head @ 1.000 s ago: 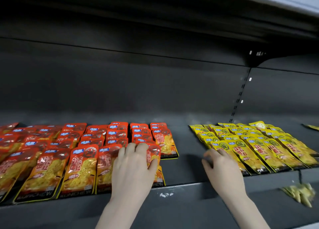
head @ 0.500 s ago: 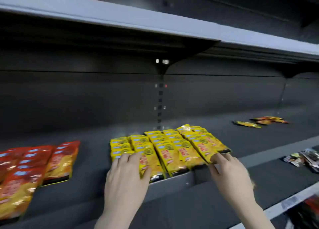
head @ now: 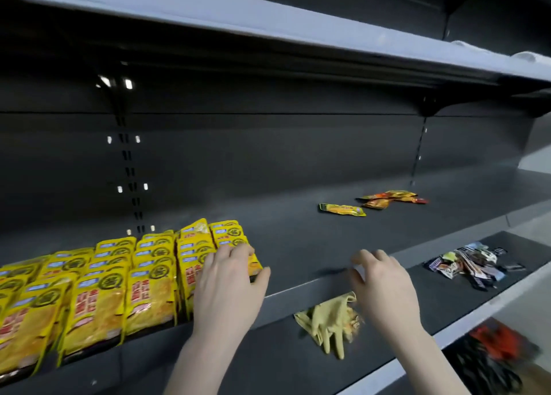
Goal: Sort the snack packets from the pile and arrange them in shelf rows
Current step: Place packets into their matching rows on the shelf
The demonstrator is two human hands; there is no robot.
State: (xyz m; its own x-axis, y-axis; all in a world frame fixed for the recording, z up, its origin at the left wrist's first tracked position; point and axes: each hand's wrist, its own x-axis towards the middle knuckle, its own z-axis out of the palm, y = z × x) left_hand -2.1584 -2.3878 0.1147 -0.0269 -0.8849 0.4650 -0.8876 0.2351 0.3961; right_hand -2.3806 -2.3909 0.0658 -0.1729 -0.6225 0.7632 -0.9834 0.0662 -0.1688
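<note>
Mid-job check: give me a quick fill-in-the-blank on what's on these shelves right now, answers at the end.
1. The left hand rests on the rows of ____ snack packets.
2. The right hand holds ____.
3. The loose packets lie to the ____ of the rows, on the same shelf.
4. On the shelf below lies a yellowish ____ beside the right hand.

Missing words: yellow; nothing; right; glove

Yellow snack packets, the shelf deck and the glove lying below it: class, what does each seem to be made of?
Yellow snack packets: probably glossy plastic film, since they catch highlights and crinkle. Shelf deck: likely painted metal with a matt dark grey finish and a folded front lip. Glove: looks like thin rubber or latex, pale yellow, limp and dull.
</note>
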